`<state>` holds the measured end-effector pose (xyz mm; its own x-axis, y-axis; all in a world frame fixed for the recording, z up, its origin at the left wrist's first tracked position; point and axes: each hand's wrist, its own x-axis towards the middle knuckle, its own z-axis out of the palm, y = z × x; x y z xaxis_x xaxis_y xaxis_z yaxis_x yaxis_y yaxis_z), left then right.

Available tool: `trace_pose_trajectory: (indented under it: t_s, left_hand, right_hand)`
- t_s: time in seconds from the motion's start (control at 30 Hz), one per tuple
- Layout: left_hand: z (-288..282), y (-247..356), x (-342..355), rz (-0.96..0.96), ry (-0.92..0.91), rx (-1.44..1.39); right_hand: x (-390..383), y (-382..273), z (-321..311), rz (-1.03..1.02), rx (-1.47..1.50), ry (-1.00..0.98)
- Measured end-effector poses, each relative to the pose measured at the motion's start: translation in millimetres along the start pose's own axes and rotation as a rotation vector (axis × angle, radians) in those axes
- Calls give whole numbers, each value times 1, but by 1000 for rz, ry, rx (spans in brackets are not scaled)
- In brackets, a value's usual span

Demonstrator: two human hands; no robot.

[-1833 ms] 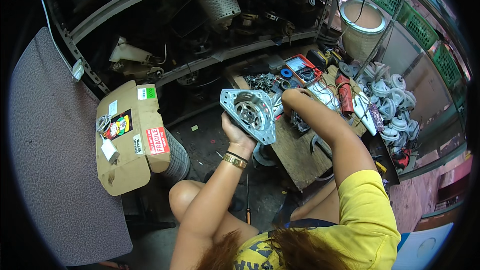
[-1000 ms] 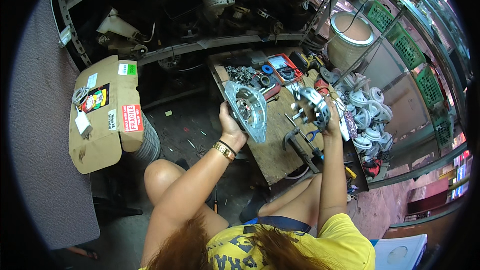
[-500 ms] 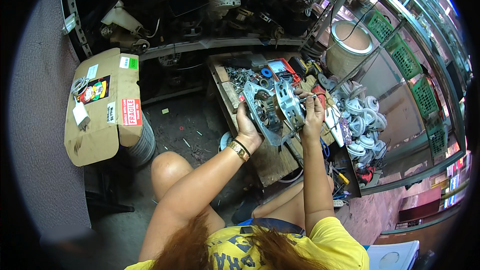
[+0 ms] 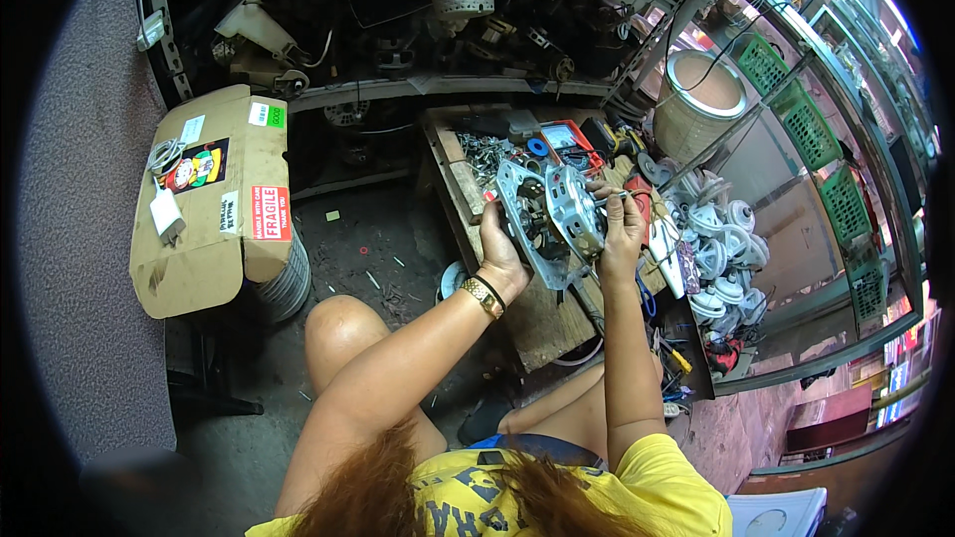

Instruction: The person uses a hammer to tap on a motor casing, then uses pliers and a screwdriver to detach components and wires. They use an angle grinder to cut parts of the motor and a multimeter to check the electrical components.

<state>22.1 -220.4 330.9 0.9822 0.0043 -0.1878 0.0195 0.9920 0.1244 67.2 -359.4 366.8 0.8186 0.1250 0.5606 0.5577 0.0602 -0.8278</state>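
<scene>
A grey metal motor assembly, made of two cast end plates set face to face, is held above a low wooden workbench. My left hand grips its left plate from below and behind. On the right side, my right hand clasps the other plate, and a thin metal rod sticks out between its fingers. A gold watch sits on my left wrist.
Loose parts, a red meter and tools litter the bench top. White fan motors are piled to the right. A cardboard box rests on a stool at left. Cluttered shelves stand behind, a round drum and green crates at right.
My left hand held one plate alone; my right hand reached to the bench, then brought a second piece against it. Now both hands press the two plates together.
</scene>
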Motion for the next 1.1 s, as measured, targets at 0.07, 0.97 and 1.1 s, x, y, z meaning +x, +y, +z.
trace_pose_trajectory:
  t_s: [0.07, 0.97, 1.1]
  left_hand:
    - [0, 0, 0, 6, 5, 3]
    - [-5, 23, -11, -225, -398, 177]
    - [-8, 24, -10, -382, -372, 293]
  right_hand:
    - [0, -1, 1, 0, -9, -2]
    - [-15, -65, 4, -128, -575, -418]
    - [-4, -63, -16, -304, -552, -583]
